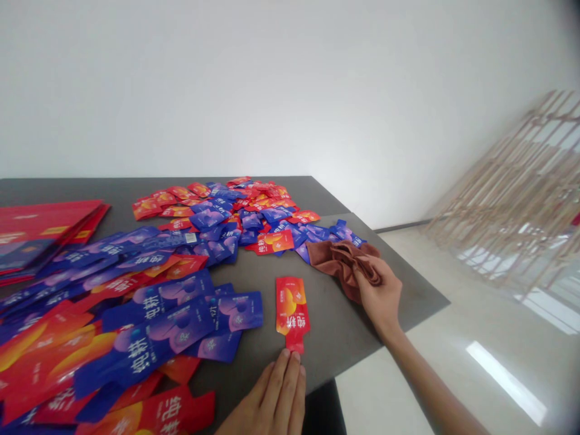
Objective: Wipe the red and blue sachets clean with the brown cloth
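A single red-orange sachet lies flat on the grey table, its narrow neck towards me. The fingertips of my left hand rest on the end of that neck, with the fingers stretched out side by side. My right hand is closed around a crumpled brown cloth on the table's right part. Beyond the cloth, its far edge meets a heap of small red and blue sachets. To the left of my left hand spreads a pile of larger blue and red sachets.
Red printed bags or folders are stacked at the far left. The grey table ends at a corner on the right, above a pale shiny floor. A wooden slatted rack leans at the right, and a white wall stands behind.
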Demonstrator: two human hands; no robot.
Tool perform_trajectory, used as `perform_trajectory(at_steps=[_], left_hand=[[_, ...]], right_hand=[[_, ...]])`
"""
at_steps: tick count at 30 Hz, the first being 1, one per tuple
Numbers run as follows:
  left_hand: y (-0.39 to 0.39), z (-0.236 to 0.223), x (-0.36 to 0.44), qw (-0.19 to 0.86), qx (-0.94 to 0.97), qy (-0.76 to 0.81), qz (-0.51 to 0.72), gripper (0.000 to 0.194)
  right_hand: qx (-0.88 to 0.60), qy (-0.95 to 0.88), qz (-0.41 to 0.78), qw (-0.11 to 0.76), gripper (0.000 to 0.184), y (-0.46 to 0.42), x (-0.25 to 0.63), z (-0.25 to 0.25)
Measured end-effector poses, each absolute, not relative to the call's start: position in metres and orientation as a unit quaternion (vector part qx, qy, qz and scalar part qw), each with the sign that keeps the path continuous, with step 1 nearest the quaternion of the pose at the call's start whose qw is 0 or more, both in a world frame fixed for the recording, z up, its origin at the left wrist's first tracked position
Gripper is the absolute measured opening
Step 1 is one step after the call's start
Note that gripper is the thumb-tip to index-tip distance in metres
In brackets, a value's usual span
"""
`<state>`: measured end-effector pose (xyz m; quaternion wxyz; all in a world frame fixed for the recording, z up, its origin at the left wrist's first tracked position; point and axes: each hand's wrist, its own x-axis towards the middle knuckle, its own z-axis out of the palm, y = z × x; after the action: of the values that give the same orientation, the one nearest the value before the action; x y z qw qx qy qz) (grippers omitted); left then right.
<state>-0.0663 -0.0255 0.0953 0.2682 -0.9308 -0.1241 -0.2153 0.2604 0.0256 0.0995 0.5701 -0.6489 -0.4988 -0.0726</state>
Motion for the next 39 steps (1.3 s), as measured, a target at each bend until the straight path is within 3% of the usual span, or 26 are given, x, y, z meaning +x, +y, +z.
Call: perform_trajectory(at_steps=[39], left_hand=[[-0.0268, 0.0919, -0.0597, 0.282, -0.917, -0.124, -0.253, 0.036]], right_hand=[[-0.634, -0.543, -0.089, 0.544, 0.019, 0.0264, 0.2636, 0.0963]])
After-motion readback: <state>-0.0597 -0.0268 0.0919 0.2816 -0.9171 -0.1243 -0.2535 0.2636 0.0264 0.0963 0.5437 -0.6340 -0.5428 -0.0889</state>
